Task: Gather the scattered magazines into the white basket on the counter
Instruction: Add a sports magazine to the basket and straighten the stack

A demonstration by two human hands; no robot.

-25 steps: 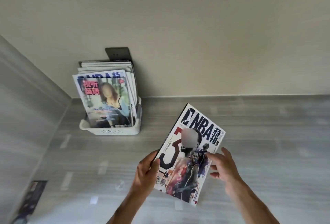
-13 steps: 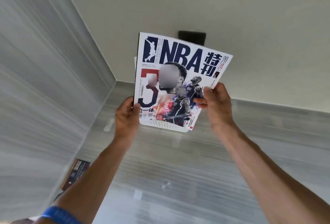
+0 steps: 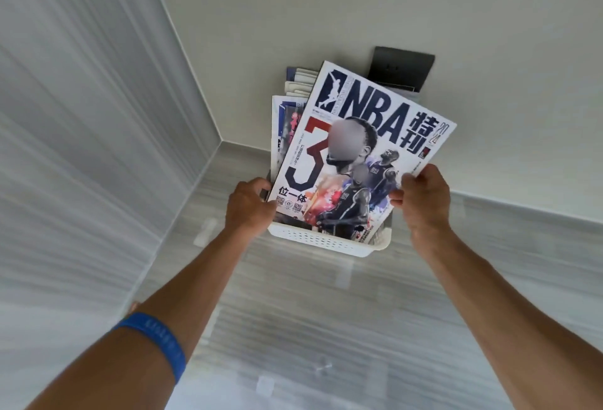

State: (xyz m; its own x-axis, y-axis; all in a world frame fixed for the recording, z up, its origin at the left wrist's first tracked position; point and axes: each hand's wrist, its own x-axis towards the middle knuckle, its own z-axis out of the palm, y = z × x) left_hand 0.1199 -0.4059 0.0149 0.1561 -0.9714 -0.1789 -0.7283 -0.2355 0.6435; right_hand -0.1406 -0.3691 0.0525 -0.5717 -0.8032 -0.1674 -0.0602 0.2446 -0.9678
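I hold an NBA magazine (image 3: 355,155) with a big red 3 on its white cover, tilted to the right. Its lower edge dips into the front of the white basket (image 3: 326,241), which stands on the grey counter in the corner. My left hand (image 3: 249,205) grips the magazine's lower left corner and my right hand (image 3: 422,195) pinches its right edge. Several other magazines (image 3: 284,122) stand upright in the basket behind it, mostly hidden by the cover.
The grey counter (image 3: 326,328) runs toward me below the basket. A grey side wall (image 3: 81,148) closes off the left and a pale back wall stands behind. A dark wall socket (image 3: 401,68) sits just above the magazines. My left forearm wears a blue wristband (image 3: 156,341).
Both hands carried the NBA magazine from mid-counter to the basket in the corner. Its lower edge has now dropped inside the basket's front rim, and my view has moved closer.
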